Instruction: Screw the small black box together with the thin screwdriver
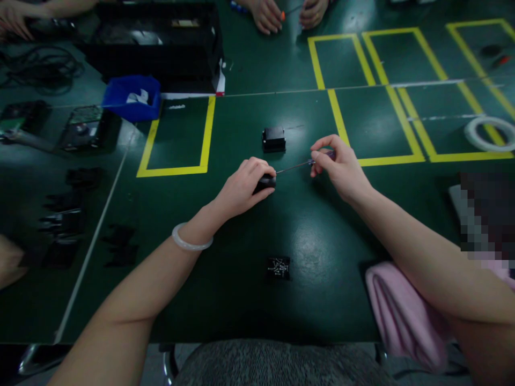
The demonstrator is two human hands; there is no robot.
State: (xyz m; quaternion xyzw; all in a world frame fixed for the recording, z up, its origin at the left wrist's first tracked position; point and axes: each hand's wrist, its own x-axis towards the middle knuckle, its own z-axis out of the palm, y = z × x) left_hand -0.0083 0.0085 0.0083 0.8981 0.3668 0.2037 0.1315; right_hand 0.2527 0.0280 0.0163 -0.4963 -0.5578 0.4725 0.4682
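My left hand (246, 185) is wrapped round a small black housing (264, 184) at the middle of the green table, covering much of it. In my right hand (336, 163) is a screwdriver (295, 166), its dark handle pinched between the fingers. Its thin shaft points left, and the tip meets the upper right edge of the housing; whether it sits on a screw is too small to tell. Just beyond my hands stands a second black box-shaped part (274, 139). Nearer to me lies a small black tray (286, 275) with several loose screws (277, 265).
A blue bin (132, 110) and a long black case (161, 59) stand at the back left. Dark parts (64, 220) lie at left. A tape roll (472, 134) and pink cloth (398, 305) are at right. Another person's hands (267, 16) work across the table.
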